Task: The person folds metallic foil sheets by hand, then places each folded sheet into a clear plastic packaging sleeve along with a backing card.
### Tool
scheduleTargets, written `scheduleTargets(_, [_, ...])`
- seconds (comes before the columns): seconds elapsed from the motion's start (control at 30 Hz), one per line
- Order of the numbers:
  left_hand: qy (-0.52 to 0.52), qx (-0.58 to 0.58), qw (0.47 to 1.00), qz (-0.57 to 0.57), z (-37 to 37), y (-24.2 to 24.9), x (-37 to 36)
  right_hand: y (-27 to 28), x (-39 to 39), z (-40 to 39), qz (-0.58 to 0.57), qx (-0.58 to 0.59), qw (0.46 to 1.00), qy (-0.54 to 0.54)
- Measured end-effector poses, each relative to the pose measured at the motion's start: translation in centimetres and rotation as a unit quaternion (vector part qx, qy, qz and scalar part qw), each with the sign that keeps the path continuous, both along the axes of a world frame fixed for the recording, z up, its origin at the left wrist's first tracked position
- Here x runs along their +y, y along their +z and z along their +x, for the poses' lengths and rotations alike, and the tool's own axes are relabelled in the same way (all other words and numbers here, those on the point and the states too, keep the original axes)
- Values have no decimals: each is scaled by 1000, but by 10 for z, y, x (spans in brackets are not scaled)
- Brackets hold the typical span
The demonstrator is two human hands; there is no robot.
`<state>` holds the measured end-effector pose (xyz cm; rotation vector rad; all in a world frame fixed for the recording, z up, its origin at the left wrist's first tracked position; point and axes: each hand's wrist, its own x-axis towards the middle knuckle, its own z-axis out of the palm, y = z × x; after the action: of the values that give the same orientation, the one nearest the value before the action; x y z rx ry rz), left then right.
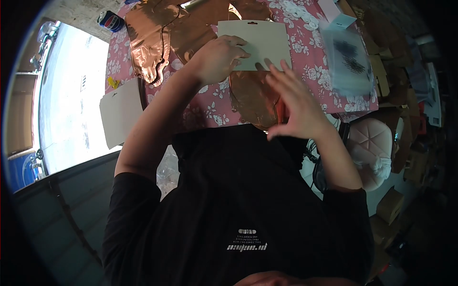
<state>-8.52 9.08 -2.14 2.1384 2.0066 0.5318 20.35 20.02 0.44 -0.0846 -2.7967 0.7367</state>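
A pale rectangular card (267, 40) with a small dark slot near its far edge lies on shiny copper-coloured foil. My left hand (222, 57) rests over the card's left side, its fingers bent and somewhat apart. Just off the card's near right corner, my right hand (300, 107) is raised with fingers and thumb spread, slightly blurred and holding nothing. Between my hands and body, a copper-coloured foil piece (253, 97) extends from under the card. More crumpled copper-coloured foil (148, 45) covers the far left of the table.
A pink floral cloth (217, 105) covers the table. Clear plastic sleeves (348, 62) lie at right, with a white box (336, 13) behind. A blue can (110, 21) stands far left; another pale card (121, 112) overhangs the left edge. A padded stool (369, 143) stands right.
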Motion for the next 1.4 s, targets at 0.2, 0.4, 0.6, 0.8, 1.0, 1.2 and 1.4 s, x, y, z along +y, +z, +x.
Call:
scheduleTargets(0.2, [8, -18, 1000, -12, 0, 1, 1, -17, -8, 3, 117, -125, 985, 31])
scheduleTargets(0.4, [3, -9, 1000, -3, -3, -4, 0, -22, -4, 3, 76, -48, 996, 23])
scheduleTargets(0.6, [-18, -19, 999, 24, -12, -8, 3, -15, 13, -3, -27, 30, 999, -21])
scheduleTargets(0.8, [-100, 1, 994, 38, -33, 1, 11, 1, 28, -41, -305, 58, 936, -165])
scheduleTargets(1.0, [38, -302, 923, -236, -54, -14, 19, -25, 81, -93, -434, 51, 875, -209])
scheduleTargets(1.2, [45, -344, 923, -170, -48, 8, 11, -34, 93, -111, -491, 6, 844, -217])
scheduleTargets(1.4, [21, -176, 976, -128, -32, 11, 13, -40, 111, -91, -439, 19, 887, -141])
